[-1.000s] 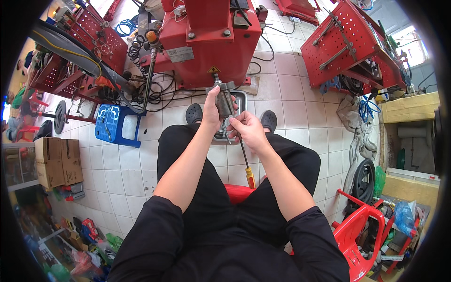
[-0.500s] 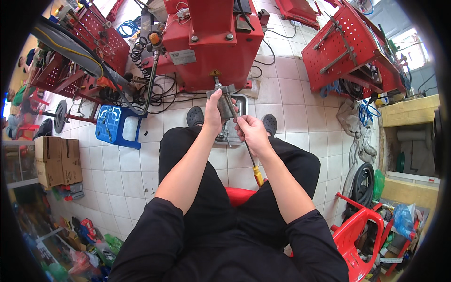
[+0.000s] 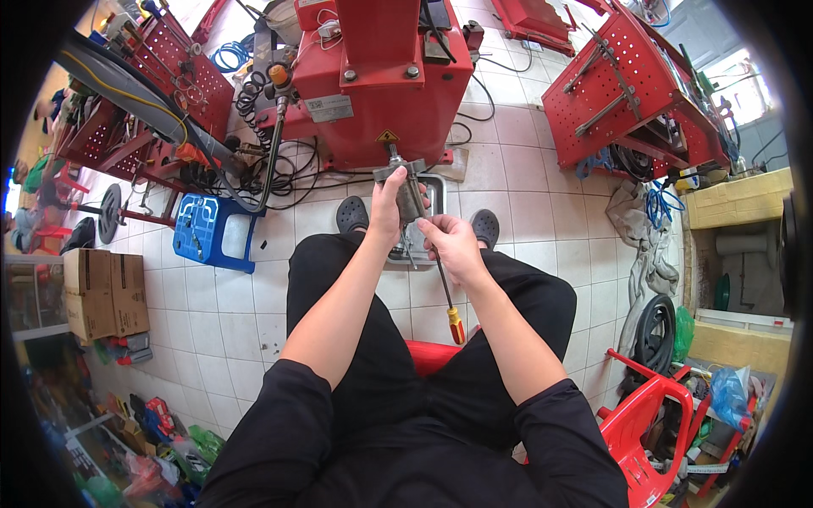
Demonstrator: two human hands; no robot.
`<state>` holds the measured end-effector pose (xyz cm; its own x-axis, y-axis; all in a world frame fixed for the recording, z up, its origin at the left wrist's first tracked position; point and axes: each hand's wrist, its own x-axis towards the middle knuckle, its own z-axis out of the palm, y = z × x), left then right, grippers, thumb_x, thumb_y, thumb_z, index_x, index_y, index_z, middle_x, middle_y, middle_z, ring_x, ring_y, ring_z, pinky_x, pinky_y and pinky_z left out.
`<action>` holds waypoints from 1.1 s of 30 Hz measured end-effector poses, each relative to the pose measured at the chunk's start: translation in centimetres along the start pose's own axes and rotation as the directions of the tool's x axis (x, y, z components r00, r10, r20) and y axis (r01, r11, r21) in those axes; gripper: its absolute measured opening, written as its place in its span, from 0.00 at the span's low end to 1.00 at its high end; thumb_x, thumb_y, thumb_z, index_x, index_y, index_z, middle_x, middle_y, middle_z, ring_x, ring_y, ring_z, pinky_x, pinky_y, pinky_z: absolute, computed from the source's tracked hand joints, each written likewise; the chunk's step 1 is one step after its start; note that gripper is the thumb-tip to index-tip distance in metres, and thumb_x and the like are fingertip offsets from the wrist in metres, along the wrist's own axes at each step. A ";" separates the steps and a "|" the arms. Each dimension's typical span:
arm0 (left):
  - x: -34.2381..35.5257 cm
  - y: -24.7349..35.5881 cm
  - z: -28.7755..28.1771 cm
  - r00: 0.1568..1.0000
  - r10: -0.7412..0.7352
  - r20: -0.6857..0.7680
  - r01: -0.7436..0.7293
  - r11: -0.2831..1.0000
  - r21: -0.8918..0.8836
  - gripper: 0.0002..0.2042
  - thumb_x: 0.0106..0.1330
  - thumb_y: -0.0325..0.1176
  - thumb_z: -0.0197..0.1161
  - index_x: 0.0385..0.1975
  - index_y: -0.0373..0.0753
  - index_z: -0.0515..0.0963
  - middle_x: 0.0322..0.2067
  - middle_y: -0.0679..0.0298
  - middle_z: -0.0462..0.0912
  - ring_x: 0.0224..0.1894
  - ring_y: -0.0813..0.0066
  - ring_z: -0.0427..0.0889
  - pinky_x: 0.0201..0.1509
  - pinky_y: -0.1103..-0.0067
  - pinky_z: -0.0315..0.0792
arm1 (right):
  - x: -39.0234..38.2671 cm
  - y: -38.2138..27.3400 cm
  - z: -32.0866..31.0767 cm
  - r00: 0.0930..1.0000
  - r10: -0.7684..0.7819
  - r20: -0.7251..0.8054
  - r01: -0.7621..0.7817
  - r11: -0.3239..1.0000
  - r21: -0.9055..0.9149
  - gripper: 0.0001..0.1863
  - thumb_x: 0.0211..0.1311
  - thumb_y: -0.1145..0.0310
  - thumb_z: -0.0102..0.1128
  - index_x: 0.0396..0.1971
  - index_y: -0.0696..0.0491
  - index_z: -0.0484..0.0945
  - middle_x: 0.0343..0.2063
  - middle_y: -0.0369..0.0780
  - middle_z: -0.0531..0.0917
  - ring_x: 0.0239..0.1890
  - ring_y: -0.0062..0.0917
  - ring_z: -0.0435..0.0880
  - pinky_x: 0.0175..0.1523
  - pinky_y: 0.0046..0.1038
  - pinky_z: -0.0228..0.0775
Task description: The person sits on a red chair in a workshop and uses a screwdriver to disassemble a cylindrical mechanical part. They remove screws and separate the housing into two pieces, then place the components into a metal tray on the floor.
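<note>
My left hand (image 3: 389,203) is wrapped round a grey metal starter motor (image 3: 408,199), held upright between my knees with its flange and thin shaft at the top. My right hand (image 3: 454,245) pinches the thin shaft of a screwdriver (image 3: 456,326) just below the motor's lower end. Its yellow and red handle hangs down, above my right thigh. The screwdriver's tip is hidden by my fingers, so I cannot tell whether it touches the motor. Beneath my hands, a metal tray (image 3: 436,190) on the floor holds small parts, partly covered by my hands and the motor.
A large red machine (image 3: 381,110) stands directly ahead, with cables on the floor around it. A blue stool (image 3: 216,229) is at the left, near cardboard boxes (image 3: 106,292). Red tool racks (image 3: 627,93) flank the space. A red chair (image 3: 648,432) stands at lower right.
The screwdriver's handle has swung slightly left and turned, so more red shows. My right hand has shifted slightly; my left hand still holds the motor.
</note>
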<state>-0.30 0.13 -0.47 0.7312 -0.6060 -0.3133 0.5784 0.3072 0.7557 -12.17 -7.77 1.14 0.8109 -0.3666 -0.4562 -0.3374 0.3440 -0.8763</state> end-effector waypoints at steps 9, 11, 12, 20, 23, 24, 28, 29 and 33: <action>-0.1 -0.1 0.0 1.000 0.009 -0.005 -0.008 0.998 0.070 0.22 0.58 0.51 0.58 0.41 0.38 0.70 0.27 0.60 0.77 0.25 0.71 0.80 0.28 0.75 0.76 | -1.0 -0.9 1.3 0.997 -0.060 0.056 0.050 0.987 0.155 0.11 0.60 0.66 0.60 0.27 0.55 0.69 0.21 0.37 0.79 0.18 0.15 0.76 0.20 0.16 0.64; 0.0 -0.2 0.1 1.000 0.017 0.002 -0.017 0.997 0.077 0.22 0.58 0.51 0.58 0.41 0.39 0.70 0.27 0.60 0.77 0.25 0.70 0.80 0.27 0.75 0.76 | -0.9 -0.6 1.5 0.996 -0.085 0.024 0.080 0.985 0.150 0.11 0.60 0.67 0.60 0.26 0.54 0.68 0.20 0.37 0.78 0.16 0.14 0.74 0.20 0.15 0.62; 0.0 -0.2 0.1 1.000 0.021 0.004 -0.021 0.996 0.082 0.22 0.58 0.51 0.58 0.42 0.39 0.70 0.27 0.60 0.77 0.25 0.70 0.80 0.27 0.75 0.76 | -0.9 -0.4 1.6 0.995 -0.096 0.008 0.094 0.984 0.149 0.11 0.60 0.67 0.60 0.26 0.54 0.68 0.20 0.36 0.77 0.16 0.13 0.72 0.19 0.14 0.61; 0.2 -0.2 -0.4 0.999 -0.033 0.021 0.033 0.999 -0.039 0.23 0.60 0.54 0.53 0.46 0.41 0.69 0.28 0.60 0.77 0.28 0.68 0.80 0.31 0.73 0.75 | -0.4 0.3 1.1 1.000 0.016 -0.027 -0.007 0.949 0.314 0.09 0.66 0.63 0.50 0.31 0.53 0.73 0.21 0.31 0.73 0.20 0.11 0.69 0.23 0.12 0.57; 0.0 -0.2 -0.2 0.999 -0.038 0.004 0.038 0.999 -0.029 0.25 0.60 0.55 0.51 0.48 0.42 0.68 0.28 0.60 0.77 0.28 0.68 0.80 0.32 0.73 0.74 | -0.3 0.5 0.9 0.999 0.008 -0.034 0.002 0.967 0.256 0.09 0.66 0.64 0.50 0.32 0.54 0.74 0.22 0.31 0.74 0.22 0.12 0.71 0.24 0.14 0.60; -0.1 -0.1 -0.1 0.999 -0.033 -0.001 0.033 0.999 -0.020 0.25 0.60 0.56 0.51 0.49 0.42 0.68 0.28 0.60 0.77 0.28 0.68 0.80 0.32 0.73 0.74 | -0.3 0.4 0.9 0.999 0.009 -0.045 0.002 0.970 0.245 0.09 0.66 0.64 0.51 0.32 0.54 0.75 0.22 0.31 0.75 0.22 0.13 0.72 0.25 0.15 0.61; 0.0 -0.1 -0.2 1.000 -0.020 0.001 0.020 1.000 0.001 0.25 0.60 0.55 0.51 0.49 0.42 0.67 0.28 0.60 0.77 0.28 0.69 0.80 0.30 0.73 0.75 | -0.2 0.1 0.4 1.000 0.015 0.009 -0.017 0.968 0.249 0.09 0.64 0.65 0.54 0.32 0.56 0.75 0.24 0.32 0.76 0.25 0.15 0.75 0.28 0.18 0.68; 0.0 -0.2 -0.3 1.000 -0.015 0.002 0.015 1.000 0.011 0.25 0.60 0.54 0.52 0.49 0.42 0.67 0.28 0.60 0.77 0.27 0.69 0.80 0.30 0.73 0.75 | -0.2 0.1 0.4 1.000 0.025 0.016 -0.028 0.967 0.253 0.09 0.64 0.65 0.55 0.32 0.56 0.75 0.24 0.32 0.77 0.26 0.15 0.76 0.29 0.19 0.69; 0.0 -0.2 -0.1 1.000 -0.001 0.007 0.001 1.000 0.026 0.24 0.60 0.54 0.52 0.49 0.41 0.68 0.28 0.60 0.76 0.26 0.69 0.79 0.28 0.74 0.76 | -0.2 0.1 0.4 0.999 0.039 0.012 -0.041 0.966 0.254 0.09 0.63 0.65 0.56 0.33 0.57 0.75 0.25 0.33 0.78 0.26 0.16 0.77 0.31 0.20 0.70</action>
<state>-0.35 0.14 -0.71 0.7279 -0.6117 -0.3099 0.5696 0.2878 0.7699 -12.24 -7.34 1.19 0.8028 -0.3425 -0.4881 -0.2378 0.5668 -0.7888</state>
